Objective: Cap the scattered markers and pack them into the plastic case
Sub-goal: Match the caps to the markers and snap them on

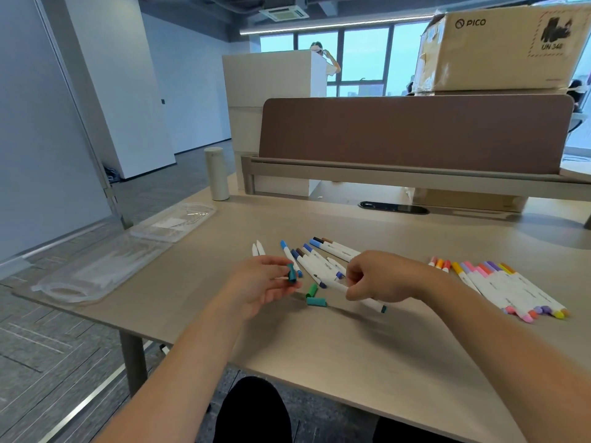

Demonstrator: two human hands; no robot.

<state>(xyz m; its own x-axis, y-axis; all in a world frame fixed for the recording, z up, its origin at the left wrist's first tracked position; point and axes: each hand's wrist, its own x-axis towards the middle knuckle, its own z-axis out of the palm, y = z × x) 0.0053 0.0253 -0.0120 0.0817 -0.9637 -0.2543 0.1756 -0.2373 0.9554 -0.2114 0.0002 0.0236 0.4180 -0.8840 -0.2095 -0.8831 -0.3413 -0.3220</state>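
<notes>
Pinches teal cap (291, 274) in left grip (265, 279), above bench (351, 353). Clasps white-barrelled marker (372, 302) in right grip (380, 276), teal end exposed. Notes green cap (311, 290) and second teal cap (316, 302) loose on bench between grips. Notes clear plastic case (105, 266) open at bench's left edge.

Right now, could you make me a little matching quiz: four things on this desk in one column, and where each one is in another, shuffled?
Things:
1. teal cap
2. white marker with a teal tip
3. plastic case
4. pink, orange and purple markers

Places:
A. in a row on the right side of the table
B. pinched in the left hand
C. at the table's left edge
D. gripped in the right hand

Pairs: 1-B, 2-D, 3-C, 4-A.
</notes>
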